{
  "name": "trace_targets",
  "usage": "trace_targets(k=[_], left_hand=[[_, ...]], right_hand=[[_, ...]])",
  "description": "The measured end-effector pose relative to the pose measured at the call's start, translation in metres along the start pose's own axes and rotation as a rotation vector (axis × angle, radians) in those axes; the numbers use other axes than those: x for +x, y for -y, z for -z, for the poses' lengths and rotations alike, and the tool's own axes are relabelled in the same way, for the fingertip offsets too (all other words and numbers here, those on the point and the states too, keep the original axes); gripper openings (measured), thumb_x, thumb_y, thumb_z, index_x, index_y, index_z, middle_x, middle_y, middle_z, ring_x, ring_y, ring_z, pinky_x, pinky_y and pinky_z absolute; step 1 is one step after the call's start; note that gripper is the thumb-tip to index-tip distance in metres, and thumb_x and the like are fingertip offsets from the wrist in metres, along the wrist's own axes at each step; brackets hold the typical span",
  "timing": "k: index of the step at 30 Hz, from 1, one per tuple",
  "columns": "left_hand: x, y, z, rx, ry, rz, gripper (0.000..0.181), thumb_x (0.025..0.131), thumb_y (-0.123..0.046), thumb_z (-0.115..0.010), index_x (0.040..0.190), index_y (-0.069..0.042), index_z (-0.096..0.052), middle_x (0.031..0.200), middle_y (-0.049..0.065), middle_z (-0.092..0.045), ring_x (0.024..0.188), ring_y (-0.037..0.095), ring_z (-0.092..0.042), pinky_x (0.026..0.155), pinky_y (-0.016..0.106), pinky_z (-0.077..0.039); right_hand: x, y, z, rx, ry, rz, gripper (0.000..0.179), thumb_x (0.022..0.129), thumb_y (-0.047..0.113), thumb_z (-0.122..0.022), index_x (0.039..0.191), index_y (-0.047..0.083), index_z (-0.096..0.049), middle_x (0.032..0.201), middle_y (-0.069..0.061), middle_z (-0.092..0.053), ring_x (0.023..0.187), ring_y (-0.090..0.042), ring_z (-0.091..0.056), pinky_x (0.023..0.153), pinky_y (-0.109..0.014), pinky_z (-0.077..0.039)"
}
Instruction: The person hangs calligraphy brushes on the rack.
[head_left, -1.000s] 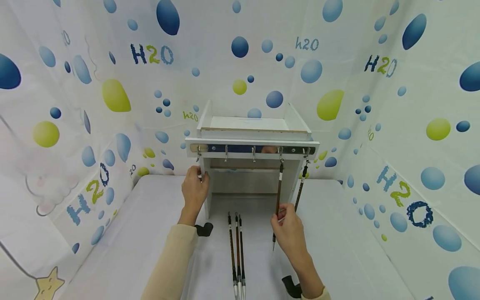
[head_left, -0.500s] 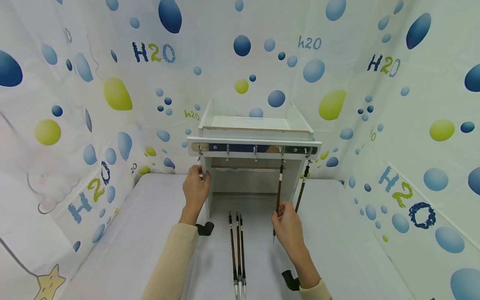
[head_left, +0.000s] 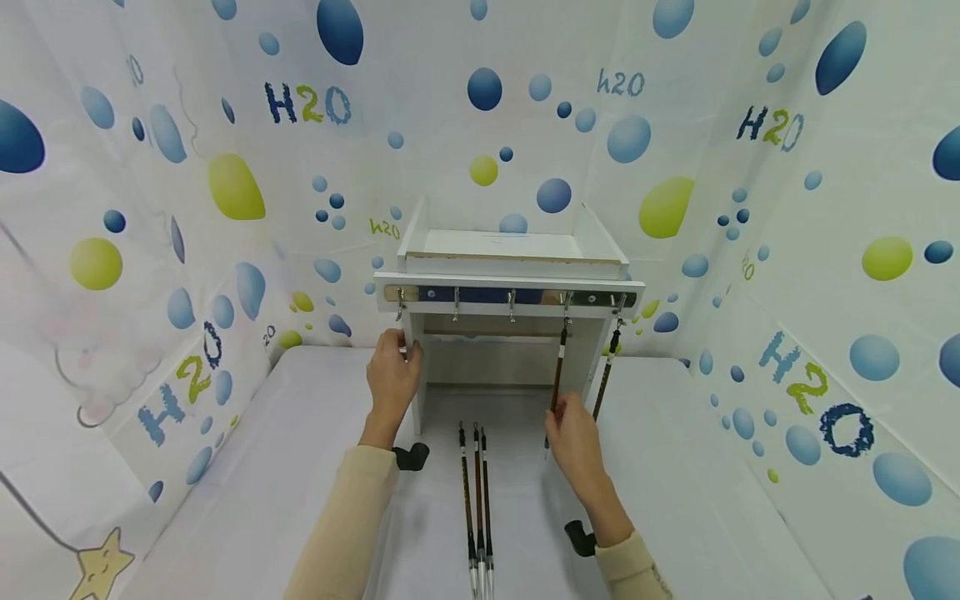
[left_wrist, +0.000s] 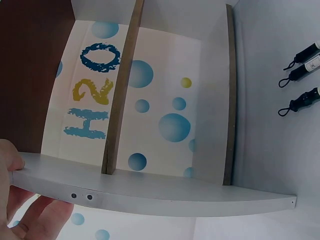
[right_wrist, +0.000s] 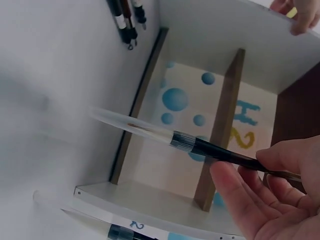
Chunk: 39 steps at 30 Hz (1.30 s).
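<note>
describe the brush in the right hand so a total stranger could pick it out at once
Find the white shelf, then the strip of hooks along its front edge. Below the second hook from the right, the brush hangs at a slight slant. Unlike the other hanging brush to its right and the three lying brushes, it is pinched in the right hand.

A flat white work surface (head_left: 697, 483) bearing a white board rack (head_left: 510, 281) and three slender brown-and-black-handled brushes (head_left: 478, 500).
The rack stands upright at the far middle, its front open; nearer, the brushes lie side by side, lengthwise, dark looped ends (left_wrist: 303, 101) far, pale tips (head_left: 482, 579) near.
</note>
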<state>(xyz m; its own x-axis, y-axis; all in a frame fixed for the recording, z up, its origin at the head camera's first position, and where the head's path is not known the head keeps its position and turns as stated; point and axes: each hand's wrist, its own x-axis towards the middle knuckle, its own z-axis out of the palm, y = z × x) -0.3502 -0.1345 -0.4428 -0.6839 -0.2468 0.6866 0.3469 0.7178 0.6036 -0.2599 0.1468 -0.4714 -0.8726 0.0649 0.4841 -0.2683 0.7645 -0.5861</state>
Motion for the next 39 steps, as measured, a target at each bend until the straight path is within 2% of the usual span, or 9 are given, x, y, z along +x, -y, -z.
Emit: trace_targets(k=[4, 14, 30, 39], left_hand=[[0.000, 0.000, 0.000, 0.001, 0.004, 0.010, 0.020, 0.091, -0.011, -0.065, 0.104, 0.004, -0.061, 0.100, 0.022, -0.067, 0.083, 0.039, -0.073, 0.070, 0.052, -0.059], [0.000, 0.000, 0.001, 0.001, 0.001, 0.006, 0.020, 0.091, -0.011, -0.065, 0.104, 0.004, -0.061, 0.100, 0.022, -0.067, 0.082, 0.039, -0.073, 0.070, 0.053, -0.059], [0.000, -0.002, 0.003, -0.013, 0.004, 0.010, 0.021, 0.090, -0.012, -0.065, 0.104, 0.004, -0.062, 0.100, 0.022, -0.067, 0.083, 0.039, -0.073, 0.070, 0.054, -0.058], [0.000, 0.000, 0.001, -0.005, -0.008, -0.009, 0.020, 0.090, -0.011, -0.065, 0.102, 0.004, -0.062, 0.098, 0.022, -0.067, 0.081, 0.039, -0.073, 0.068, 0.053, -0.058]], right_hand=[[0.006, -0.002, -0.002, 0.011, 0.028, -0.022, 0.017, 0.093, 0.004, -0.065, 0.103, -0.006, -0.056, 0.079, -0.015, -0.065, 0.061, -0.017, -0.059, 0.049, -0.022, -0.044], [0.020, -0.007, -0.007, 0.003, 0.051, -0.020, 0.012, 0.093, 0.005, -0.063, 0.094, -0.002, -0.053, 0.071, -0.012, -0.063, 0.052, -0.013, -0.052, 0.044, -0.021, -0.038], [0.032, -0.012, -0.014, 0.008, 0.045, -0.034, 0.014, 0.095, 0.008, -0.062, 0.097, -0.002, -0.052, 0.073, -0.013, -0.063, 0.053, -0.015, -0.053, 0.044, -0.025, -0.040], [0.033, -0.013, -0.016, 0.019, 0.024, -0.044, 0.015, 0.093, 0.007, -0.063, 0.098, -0.003, -0.052, 0.076, -0.015, -0.062, 0.055, -0.017, -0.055, 0.046, -0.027, -0.042]])
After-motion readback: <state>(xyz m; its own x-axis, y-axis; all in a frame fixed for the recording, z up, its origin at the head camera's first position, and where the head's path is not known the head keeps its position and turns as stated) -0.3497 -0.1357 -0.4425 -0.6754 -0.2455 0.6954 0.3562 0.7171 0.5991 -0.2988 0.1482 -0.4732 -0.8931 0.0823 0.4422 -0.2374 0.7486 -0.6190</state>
